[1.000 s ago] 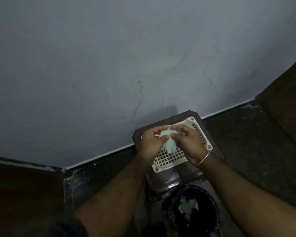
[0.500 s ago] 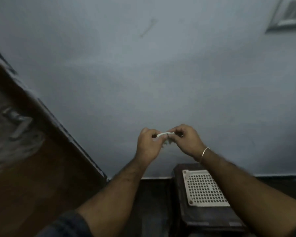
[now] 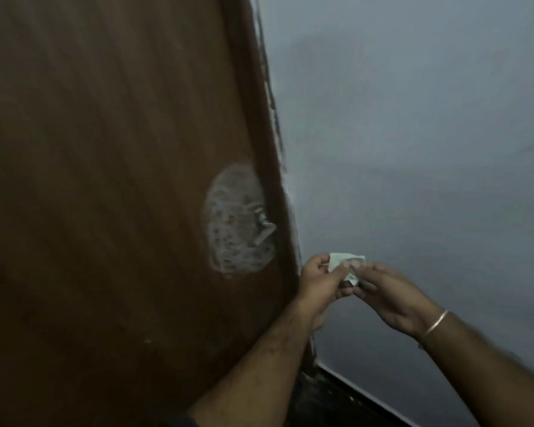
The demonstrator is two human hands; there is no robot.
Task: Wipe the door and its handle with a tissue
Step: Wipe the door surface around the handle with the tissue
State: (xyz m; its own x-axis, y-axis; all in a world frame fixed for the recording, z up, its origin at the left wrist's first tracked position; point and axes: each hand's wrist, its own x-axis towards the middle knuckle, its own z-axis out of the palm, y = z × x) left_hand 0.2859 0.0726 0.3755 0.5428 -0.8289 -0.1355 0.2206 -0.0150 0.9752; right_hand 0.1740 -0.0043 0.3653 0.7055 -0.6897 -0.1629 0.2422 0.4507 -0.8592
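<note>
Head view, door point(image 3: 105, 180): a brown wooden panel is filling the frame from 7 to 12 o'clock.
Handle point(image 3: 263, 224): a small metal handle is sitting near the door's right edge, inside a whitish smeared patch point(image 3: 233, 223).
Tissue point(image 3: 346, 265): a pale crumpled piece is hanging at 4 o'clock from the handle, apart from the door.
Left hand point(image 3: 319, 280): its curled fingers are pinching the tissue's left side.
Right hand point(image 3: 389, 295): its fingertips are pinching the tissue's right side; a bangle point(image 3: 435, 323) is circling the wrist.
Wall point(image 3: 413, 149): grey, at 3 o'clock.

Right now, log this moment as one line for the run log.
stage: tissue prep | left hand and right hand: pinch tissue | door: white smear round handle, unwiped | contact: none
</note>
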